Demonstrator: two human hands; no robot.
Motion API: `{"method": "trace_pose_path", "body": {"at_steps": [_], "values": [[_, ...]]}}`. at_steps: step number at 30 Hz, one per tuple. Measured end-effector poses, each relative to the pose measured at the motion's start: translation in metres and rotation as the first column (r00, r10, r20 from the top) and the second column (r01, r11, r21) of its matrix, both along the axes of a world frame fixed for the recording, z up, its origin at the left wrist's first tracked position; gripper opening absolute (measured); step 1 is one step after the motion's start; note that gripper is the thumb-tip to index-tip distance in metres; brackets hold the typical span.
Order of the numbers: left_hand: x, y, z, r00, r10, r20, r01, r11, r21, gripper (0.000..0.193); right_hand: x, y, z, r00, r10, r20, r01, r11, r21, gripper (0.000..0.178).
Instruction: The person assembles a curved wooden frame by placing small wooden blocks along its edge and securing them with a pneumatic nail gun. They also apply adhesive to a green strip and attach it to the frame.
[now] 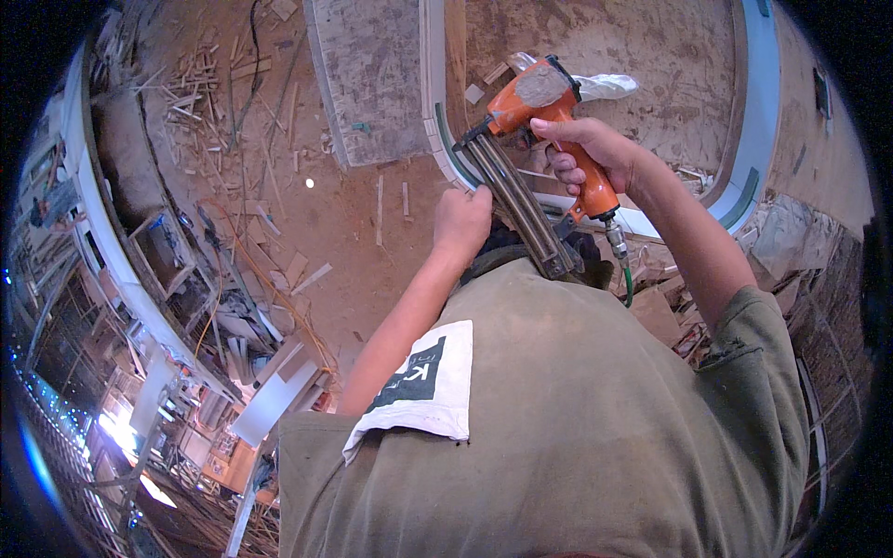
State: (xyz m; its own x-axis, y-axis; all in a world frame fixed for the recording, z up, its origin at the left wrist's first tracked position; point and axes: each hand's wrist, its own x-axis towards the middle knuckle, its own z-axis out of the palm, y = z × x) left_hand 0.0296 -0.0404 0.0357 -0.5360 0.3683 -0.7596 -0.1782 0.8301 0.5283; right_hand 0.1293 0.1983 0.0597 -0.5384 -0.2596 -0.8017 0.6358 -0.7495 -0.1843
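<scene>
My right hand (600, 156) is wrapped around the handle of an orange nail gun (534, 96). Its nose rests at or just above the bend of a white curved edging (434, 56), and I cannot tell whether they touch. The long metal magazine (517, 203) slants back toward my body. A green air hose (629, 286) hangs from the fitting under the handle. My left hand (462, 221) is closed at the same bend, left of the magazine, seemingly gripping the edging; its fingertips are hidden.
The edging borders a brown wooden panel (651, 33), with crumpled white plastic (606, 86) lying on it. A worn grey board (367, 79) lies to the left. Wood scraps (193, 88) and an orange cord (270, 284) litter the floor. Another long curved white piece (153, 302) stands farther left.
</scene>
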Motion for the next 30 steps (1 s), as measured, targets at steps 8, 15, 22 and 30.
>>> {"method": "trace_pose_path", "body": {"at_steps": [8,15,22,30], "values": [[-0.001,0.002,0.001,1.000,-0.027,0.003,0.027,1.000,0.013,0.041,-0.001,0.003,-0.007,0.997,0.068,-0.023,-0.068,0.998,-0.018,0.035],[-0.001,0.008,0.012,1.000,0.005,0.010,-0.005,1.000,0.014,0.041,0.001,0.001,0.002,0.998,0.029,-0.054,-0.030,0.999,-0.031,0.036],[-0.003,0.011,0.021,0.994,0.049,0.100,-0.048,0.999,-0.006,0.041,0.010,0.001,-0.009,0.993,0.115,-0.039,-0.115,0.993,0.015,0.036],[-0.002,0.010,0.019,0.997,0.035,0.071,-0.036,0.999,0.012,0.040,0.009,0.004,-0.012,0.991,0.116,-0.071,-0.117,0.993,-0.013,0.036]]}}
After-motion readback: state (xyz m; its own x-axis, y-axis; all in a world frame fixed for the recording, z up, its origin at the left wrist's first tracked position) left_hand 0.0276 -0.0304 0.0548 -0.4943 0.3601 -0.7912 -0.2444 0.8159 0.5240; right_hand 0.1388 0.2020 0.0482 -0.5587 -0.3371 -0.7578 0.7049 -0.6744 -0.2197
